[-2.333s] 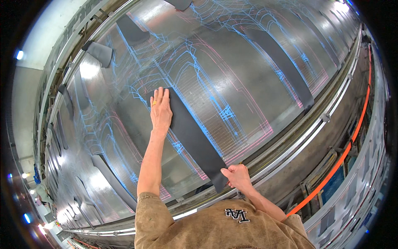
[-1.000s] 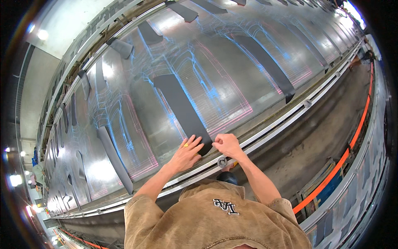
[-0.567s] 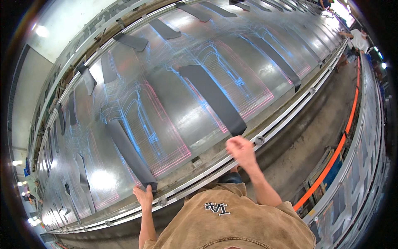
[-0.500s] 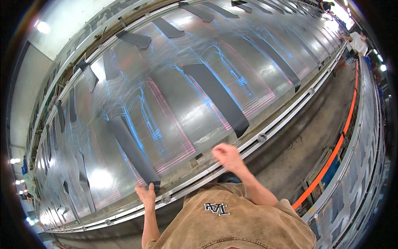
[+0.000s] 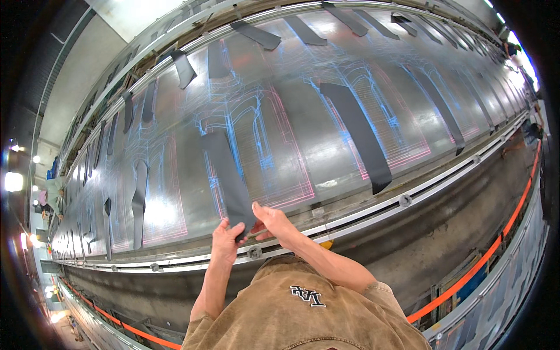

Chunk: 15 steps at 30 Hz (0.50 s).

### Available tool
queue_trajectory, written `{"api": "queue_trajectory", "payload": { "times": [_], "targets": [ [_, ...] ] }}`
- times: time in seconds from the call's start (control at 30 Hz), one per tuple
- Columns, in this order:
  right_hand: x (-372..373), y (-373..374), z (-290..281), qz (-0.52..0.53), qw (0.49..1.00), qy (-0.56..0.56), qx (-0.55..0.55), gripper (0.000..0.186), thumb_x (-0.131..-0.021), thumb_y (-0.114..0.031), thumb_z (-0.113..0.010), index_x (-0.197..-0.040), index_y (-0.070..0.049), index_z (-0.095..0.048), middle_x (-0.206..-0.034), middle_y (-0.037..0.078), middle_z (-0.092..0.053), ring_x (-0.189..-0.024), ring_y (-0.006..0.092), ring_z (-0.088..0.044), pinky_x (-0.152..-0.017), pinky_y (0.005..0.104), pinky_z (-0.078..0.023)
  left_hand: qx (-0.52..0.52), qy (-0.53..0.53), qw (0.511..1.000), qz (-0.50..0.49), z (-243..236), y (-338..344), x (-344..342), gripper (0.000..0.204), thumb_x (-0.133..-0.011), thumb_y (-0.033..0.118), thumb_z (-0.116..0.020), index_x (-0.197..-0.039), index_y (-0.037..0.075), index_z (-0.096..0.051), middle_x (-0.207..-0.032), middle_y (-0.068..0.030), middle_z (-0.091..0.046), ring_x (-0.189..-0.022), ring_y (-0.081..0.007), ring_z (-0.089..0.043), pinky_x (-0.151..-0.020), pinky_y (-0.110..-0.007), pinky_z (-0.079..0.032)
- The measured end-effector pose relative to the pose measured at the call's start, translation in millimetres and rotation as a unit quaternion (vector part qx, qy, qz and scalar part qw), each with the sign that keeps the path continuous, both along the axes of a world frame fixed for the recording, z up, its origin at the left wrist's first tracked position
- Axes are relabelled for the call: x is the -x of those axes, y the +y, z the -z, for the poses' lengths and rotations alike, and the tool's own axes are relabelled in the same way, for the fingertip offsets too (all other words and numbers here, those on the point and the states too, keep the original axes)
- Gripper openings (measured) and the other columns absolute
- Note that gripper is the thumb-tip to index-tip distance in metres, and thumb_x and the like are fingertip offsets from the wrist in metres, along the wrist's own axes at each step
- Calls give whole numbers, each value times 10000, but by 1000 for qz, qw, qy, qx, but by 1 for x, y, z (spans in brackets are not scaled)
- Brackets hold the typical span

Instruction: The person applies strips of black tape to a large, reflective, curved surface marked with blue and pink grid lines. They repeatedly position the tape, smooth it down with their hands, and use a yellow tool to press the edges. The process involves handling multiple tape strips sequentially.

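A long dark grey strip [image 5: 223,163] lies on a shiny metal-grey table [image 5: 309,131], beside blue and pink printed lines. Its near end rises slightly at the table's edge, between my hands. My left hand [image 5: 226,240] pinches the strip's lower end, thumb on top. At the strip's right edge, my right hand [image 5: 277,226] is closed on it near the same end; part of its fingers are hidden beneath. A second dark grey strip [image 5: 357,134] lies flat to the right, its near end bent at the edge.
Along the table's near side runs a metal rail [image 5: 356,217] with round fittings [image 5: 405,200]. More dark strips [image 5: 256,35] lie along the far side. An orange band [image 5: 461,277] borders another table at the lower right. Other people stand at the far right [image 5: 532,129] and far left [image 5: 53,189].
My right hand has come from the right, over the rail, to the strip that my left hand holds. The strip's near end now lifts and bends. The view has shifted leftward.
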State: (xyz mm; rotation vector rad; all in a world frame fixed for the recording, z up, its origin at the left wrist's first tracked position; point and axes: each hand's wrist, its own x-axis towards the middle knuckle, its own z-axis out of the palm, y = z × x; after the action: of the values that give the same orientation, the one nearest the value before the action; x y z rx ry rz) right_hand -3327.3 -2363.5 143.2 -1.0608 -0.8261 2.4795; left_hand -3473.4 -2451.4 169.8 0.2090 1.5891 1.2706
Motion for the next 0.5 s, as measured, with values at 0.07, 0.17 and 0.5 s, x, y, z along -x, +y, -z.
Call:
{"api": "queue_trajectory", "payload": {
  "times": [0.07,0.17,0.5],
  "targets": [
    [7,-5,15,10,997,-21,-78,287,-937,-256,-634,-1044,10,-617,-875,63,-659,-713,129,-628,-570,278,-533,1,-32,998,53,6,-8,-2,241,-870,75,-702,-1073,53,-575,-811,-40,-659,-602,-124,-614,-450,-222,-459],
    [11,-9,17,-25,988,-76,-132,203,-900,-121,-627,-1052,13,-629,-842,55,-668,-666,110,-624,-526,252,-522,18,-63,997,51,47,-8,24,214,-954,229,-634,-1061,48,-595,-852,-48,-672,-711,-146,-649,-585,-269,-523],
    [-12,-49,-5,-83,981,-126,-124,214,-883,-131,-656,-1047,6,-660,-797,28,-667,-642,86,-610,-536,242,-514,-128,-144,981,6,130,159,170,101,-983,117,-548,-1017,35,-597,-963,-87,-679,-879,-222,-668,-815,-389,-565]
  ]
}}
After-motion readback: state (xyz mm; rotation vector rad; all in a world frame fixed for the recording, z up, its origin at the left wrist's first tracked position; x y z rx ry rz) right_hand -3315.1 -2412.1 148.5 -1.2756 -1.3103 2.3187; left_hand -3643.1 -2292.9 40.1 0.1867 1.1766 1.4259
